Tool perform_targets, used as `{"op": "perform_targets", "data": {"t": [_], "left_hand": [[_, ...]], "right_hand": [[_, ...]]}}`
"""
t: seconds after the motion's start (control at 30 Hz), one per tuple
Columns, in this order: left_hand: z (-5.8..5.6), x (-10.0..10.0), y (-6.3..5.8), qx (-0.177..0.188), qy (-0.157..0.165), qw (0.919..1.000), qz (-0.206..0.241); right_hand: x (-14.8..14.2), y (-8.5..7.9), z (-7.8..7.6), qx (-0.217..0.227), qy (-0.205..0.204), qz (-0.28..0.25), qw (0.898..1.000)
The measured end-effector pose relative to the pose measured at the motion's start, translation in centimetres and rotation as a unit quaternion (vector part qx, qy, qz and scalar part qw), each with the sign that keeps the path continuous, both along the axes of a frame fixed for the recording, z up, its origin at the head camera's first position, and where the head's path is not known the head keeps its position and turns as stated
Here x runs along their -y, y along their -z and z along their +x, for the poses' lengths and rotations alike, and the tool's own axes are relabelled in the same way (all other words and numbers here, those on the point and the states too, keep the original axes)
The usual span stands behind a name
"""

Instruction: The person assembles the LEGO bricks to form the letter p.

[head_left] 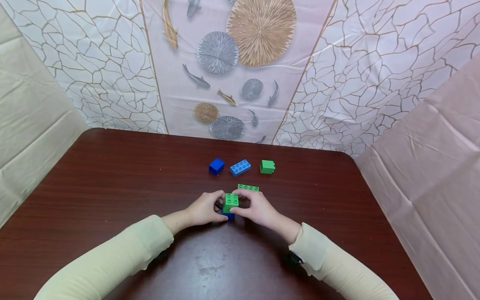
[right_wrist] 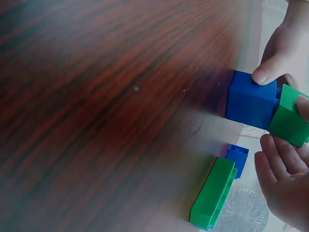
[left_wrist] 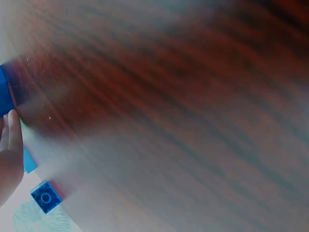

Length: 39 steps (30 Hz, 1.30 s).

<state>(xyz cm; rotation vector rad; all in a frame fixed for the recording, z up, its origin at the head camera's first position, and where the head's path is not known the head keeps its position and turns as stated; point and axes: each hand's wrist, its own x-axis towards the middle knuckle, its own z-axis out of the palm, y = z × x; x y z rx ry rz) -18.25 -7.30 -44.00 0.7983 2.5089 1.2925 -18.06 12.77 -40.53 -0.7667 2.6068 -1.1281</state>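
In the head view, a green square brick (head_left: pixel 231 202) with studs on top sits over a blue brick (head_left: pixel 228 215) at the table's middle. My left hand (head_left: pixel 204 208) grips the blue brick from the left; its thumb presses the blue side in the right wrist view. From the right, my right hand (head_left: pixel 261 210) holds the green brick between thumb and fingers. In the right wrist view the green brick (right_wrist: pixel 291 116) is slightly tilted against the blue brick (right_wrist: pixel 251 100), with blue studs showing in the gap between them.
Beyond the hands lies a long green brick (head_left: pixel 248 188), partly hidden by the right hand. Farther back, in a row, are a dark blue brick (head_left: pixel 216 166), a lighter blue flat brick (head_left: pixel 240 167) and a green brick (head_left: pixel 267 167) on its side. Patterned cloth (head_left: pixel 225 96) hangs behind the table.
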Motion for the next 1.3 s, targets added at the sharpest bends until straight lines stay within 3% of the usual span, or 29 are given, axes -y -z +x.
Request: {"op": "perform_targets", "data": {"t": [0.63,1.03,1.3], "left_hand": [[-0.1,0.0,0.0,0.008,0.006,0.9999,-0.009],[0.0,-0.1,-0.1,0.002,0.006,1.0000,0.001],[0.0,-0.1,0.1,-0.001,0.005,1.0000,0.000]], "right_hand": [[0.2,0.0,0.6,-0.092,-0.025,0.048,0.994],[0.1,-0.5,0.1,-0.047,-0.017,0.027,0.998],[1.1,-0.6,0.2,-0.116,-0.038,0.030,0.992]]}}
